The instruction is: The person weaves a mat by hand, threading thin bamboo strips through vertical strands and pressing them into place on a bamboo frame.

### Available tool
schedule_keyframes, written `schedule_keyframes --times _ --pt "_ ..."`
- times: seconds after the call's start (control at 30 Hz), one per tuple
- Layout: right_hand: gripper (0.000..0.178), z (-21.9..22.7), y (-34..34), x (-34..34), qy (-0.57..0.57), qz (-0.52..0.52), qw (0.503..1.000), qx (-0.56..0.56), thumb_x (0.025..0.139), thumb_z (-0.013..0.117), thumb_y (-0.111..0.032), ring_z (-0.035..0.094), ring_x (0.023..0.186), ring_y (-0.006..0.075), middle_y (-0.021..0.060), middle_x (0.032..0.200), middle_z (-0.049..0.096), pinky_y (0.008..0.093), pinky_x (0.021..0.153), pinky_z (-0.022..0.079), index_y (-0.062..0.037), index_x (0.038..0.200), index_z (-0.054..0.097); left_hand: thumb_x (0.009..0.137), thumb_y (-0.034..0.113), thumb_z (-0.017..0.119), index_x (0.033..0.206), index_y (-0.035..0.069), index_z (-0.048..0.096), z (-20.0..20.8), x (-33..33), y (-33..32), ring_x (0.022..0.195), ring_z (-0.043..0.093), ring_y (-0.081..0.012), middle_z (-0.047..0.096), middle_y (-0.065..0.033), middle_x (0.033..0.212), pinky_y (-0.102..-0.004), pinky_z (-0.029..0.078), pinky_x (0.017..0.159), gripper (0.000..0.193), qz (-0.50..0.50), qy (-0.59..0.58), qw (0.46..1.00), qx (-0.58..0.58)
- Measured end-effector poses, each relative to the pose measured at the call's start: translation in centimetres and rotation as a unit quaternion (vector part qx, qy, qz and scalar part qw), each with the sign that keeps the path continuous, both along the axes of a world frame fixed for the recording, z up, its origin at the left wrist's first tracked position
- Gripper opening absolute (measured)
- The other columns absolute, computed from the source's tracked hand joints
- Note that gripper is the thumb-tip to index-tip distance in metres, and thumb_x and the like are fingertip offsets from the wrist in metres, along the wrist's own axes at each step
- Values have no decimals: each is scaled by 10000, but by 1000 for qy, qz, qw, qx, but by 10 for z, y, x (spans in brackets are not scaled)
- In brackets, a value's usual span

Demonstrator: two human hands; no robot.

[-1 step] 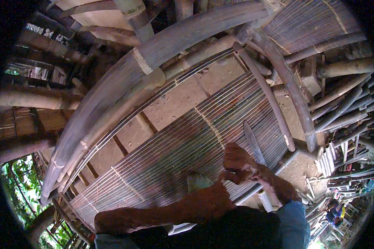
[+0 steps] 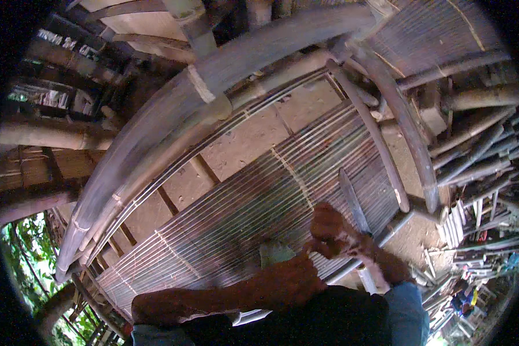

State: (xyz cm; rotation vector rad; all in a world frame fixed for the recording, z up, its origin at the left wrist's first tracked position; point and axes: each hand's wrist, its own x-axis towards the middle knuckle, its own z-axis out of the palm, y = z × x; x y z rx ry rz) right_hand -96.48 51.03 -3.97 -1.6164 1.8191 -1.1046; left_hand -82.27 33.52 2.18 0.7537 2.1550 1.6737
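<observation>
Head view: a curved bamboo frame [image 2: 213, 86] arches over a slatted bamboo panel [image 2: 254, 213] at centre. Near its near edge, the left hand [image 2: 288, 279] rests closed on the slats; the right hand [image 2: 331, 230] grips a long knife [image 2: 352, 199].

Dim, shaded daylight is cast throughout — brighter at the lower corners — with straight edges bent near the black fisheye rim.
</observation>
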Motion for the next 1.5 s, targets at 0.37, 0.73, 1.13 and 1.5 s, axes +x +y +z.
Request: schedule_keyframes --times 0.37,0.73,1.13,1.5 --pt "237 -11 15 41 185 195 923 275 819 674 -325 576 1005 338 143 996 650 575 966 395 -99 890 697 783 391 694 988 106 698 -46 175 -116 973 634 -360 655 -194 1003 -460 494 914 351 397 -283 812 -321" --pt "234 -24 -251 65 53 21 994 92 879 696 -244 623 979 341 143 1052 662 425 888 502 -48 1003 671 771 152 771 813 53 567 -85 222 -211 766 541 -290 540 -107 805 -425 433 683 231 576 80 695 -424" --pt "345 -35 -267 165 200 -48 977 46 816 766 -294 679 832 279 100 1016 644 384 719 558 -113 1088 654 710 122 687 970 56 638 -129 208 -202 1104 509 -361 539 -160 1178 -486 409 891 272 589 140 683 -409" --pt "121 -39 -236 220 77 -1 992 101 825 730 -187 659 708 312 97 809 645 414 610 533 -87 824 663 888 277 660 1181 21 589 -111 231 -173 712 647 -231 680 -115 877 -364 537 667 396 606 -224 762 -39"
